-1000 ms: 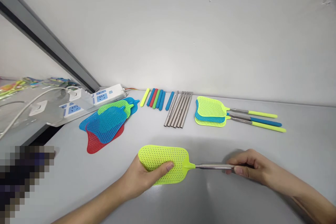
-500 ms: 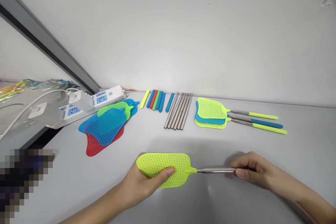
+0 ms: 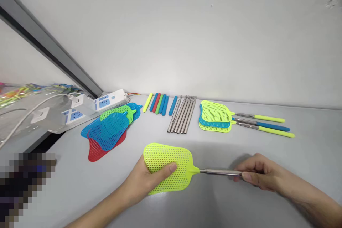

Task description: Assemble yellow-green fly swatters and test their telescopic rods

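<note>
My left hand (image 3: 149, 180) grips a yellow-green fly swatter head (image 3: 180, 156), its thumb lying over the perforated face and the fingers hidden behind. A metal telescopic rod (image 3: 221, 172) is joined to the head's neck and points right. My right hand (image 3: 256, 174) pinches the rod's far end between thumb and fingers. Beyond my hands, several bare metal rods (image 3: 183, 115) lie side by side. Coloured handle sleeves (image 3: 159, 104) in yellow, blue, red and green lie left of them. At the right rest three whole fly swatters (image 3: 216, 111), two yellow-green and one blue, partly overlapping.
Loose swatter heads (image 3: 112, 130) in blue, green and red overlap at the left. Behind them is a white power strip (image 3: 112, 99) with plugged-in chargers and a cable (image 3: 32, 108). Clear plastic bags (image 3: 16, 114) lie far left. A wall (image 3: 203, 42) borders the grey table (image 3: 307, 164).
The held swatter head has tilted, so more of its face shows towards me. Both hands keep their grips and have barely moved. The view has shifted slightly.
</note>
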The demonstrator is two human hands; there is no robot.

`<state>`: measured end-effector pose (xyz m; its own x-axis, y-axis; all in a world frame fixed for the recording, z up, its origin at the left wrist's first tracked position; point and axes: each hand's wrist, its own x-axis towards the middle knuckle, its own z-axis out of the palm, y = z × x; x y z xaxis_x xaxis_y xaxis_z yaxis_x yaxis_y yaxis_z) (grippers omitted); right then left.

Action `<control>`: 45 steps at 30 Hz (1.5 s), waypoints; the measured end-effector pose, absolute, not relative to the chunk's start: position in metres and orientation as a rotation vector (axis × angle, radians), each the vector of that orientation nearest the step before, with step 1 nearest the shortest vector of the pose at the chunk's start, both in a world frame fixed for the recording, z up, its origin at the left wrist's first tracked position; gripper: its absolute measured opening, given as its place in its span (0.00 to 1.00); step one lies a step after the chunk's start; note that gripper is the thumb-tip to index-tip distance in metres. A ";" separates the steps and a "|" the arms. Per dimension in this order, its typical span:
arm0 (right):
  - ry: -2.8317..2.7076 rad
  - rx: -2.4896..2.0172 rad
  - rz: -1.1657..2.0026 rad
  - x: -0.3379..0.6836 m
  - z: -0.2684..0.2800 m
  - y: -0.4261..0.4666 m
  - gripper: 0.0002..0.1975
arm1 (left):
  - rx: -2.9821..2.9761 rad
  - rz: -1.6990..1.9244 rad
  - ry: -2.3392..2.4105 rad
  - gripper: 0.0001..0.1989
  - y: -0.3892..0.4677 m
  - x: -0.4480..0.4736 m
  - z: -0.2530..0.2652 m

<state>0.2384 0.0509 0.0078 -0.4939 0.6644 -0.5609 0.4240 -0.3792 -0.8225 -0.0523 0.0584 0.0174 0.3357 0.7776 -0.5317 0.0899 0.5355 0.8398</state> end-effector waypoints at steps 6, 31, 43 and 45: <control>-1.616 -1.424 2.062 0.246 -0.003 0.051 0.19 | 0.882 0.539 1.161 0.13 0.060 -0.051 0.023; -1.600 -1.459 1.994 0.243 -0.001 0.050 0.16 | 0.813 0.602 1.234 0.18 0.060 -0.043 0.029; -1.591 -1.446 1.991 0.238 0.008 0.050 0.17 | 0.824 0.635 1.271 0.17 0.059 -0.044 0.023; -1.586 -1.463 1.994 0.237 0.010 0.050 0.17 | 0.821 0.633 1.268 0.17 0.059 -0.043 0.024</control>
<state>0.2369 0.0505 0.0096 -0.4884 0.6693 -0.5600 0.3950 -0.4026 -0.8258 -0.0434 0.0591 0.0243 0.2015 0.7996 -0.5658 0.0286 0.5726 0.8194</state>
